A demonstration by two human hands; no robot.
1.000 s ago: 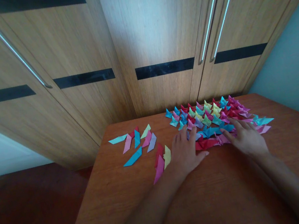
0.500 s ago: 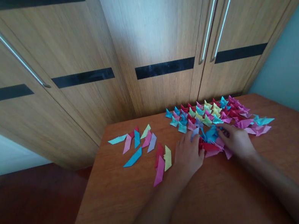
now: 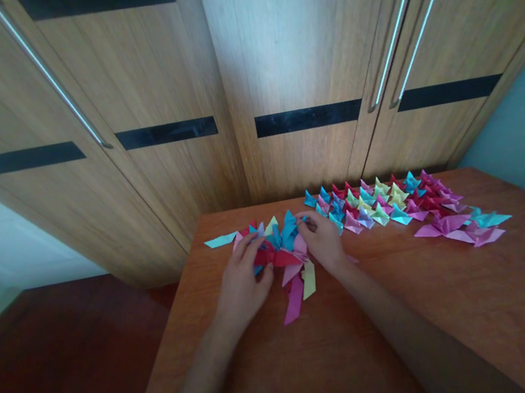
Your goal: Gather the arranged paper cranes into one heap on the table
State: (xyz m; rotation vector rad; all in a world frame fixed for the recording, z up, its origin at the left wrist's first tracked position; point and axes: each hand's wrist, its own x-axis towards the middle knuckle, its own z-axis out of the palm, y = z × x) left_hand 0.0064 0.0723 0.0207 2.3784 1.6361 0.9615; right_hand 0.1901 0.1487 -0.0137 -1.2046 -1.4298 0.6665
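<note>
Folded paper pieces [image 3: 283, 252], red, blue and pink, are being gathered into a bunch between the left hand [image 3: 241, 283] and right hand [image 3: 322, 244], both closing on it over flat paper strips [image 3: 301, 283] at the table's [image 3: 465, 310] far left. Light, thin and easily crushed, they are probably best pinched gently at the creased edges. Rows of folded triangles [image 3: 378, 202] are lying well apart to the right.
</note>
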